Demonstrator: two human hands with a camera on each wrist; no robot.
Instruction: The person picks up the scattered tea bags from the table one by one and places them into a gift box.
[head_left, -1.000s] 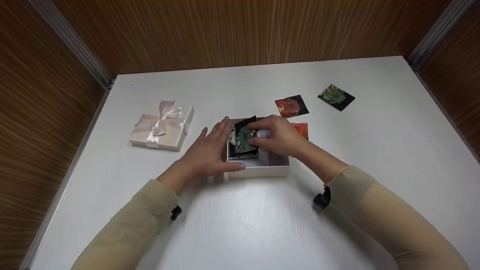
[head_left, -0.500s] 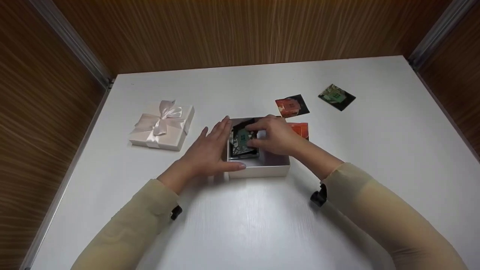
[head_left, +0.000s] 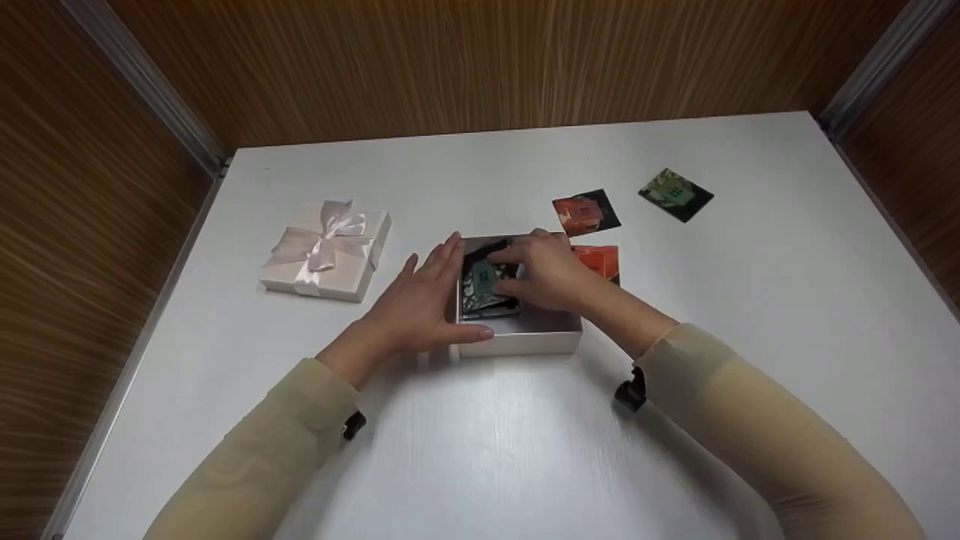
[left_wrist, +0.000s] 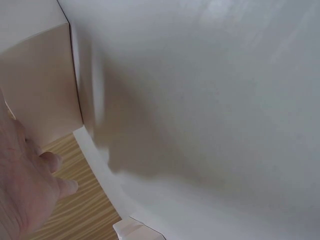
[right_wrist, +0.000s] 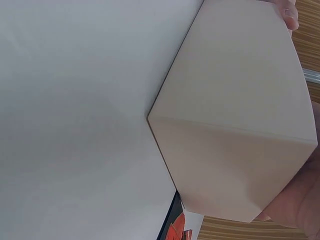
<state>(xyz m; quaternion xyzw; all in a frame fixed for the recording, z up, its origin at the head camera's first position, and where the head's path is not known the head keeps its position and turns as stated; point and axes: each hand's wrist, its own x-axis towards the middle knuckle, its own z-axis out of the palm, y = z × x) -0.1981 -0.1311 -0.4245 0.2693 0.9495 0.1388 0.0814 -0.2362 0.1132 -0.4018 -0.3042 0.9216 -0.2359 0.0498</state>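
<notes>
A white open box (head_left: 519, 343) stands on the table, with dark, flower-patterned tea bag packets stacked in its left part. My left hand (head_left: 416, 304) rests against the box's left side, fingers straight along the wall and thumb over the front rim. My right hand (head_left: 551, 270) reaches into the box. Its thumb and index finger hold the top tea bag packet (head_left: 484, 279), which has a green label; its other fingers bend near the back rim. In the right wrist view the box's outer walls (right_wrist: 235, 75) hide the packets. The left wrist view shows another box wall (left_wrist: 40, 80) beside the left hand.
A pale pink lid (head_left: 352, 271) with a ribbon bow (head_left: 324, 240) lies to the left. On the right are an orange-and-black packet (head_left: 587, 212), a red one (head_left: 600, 260) partly behind the right hand, and a green one (head_left: 676, 195). Wood-grain panels surround the white table (head_left: 480, 450).
The packet under my right hand has gone down from a raised, tilted pose to lie on the stack. My right hand has shifted slightly left; the left hand keeps its place on the box.
</notes>
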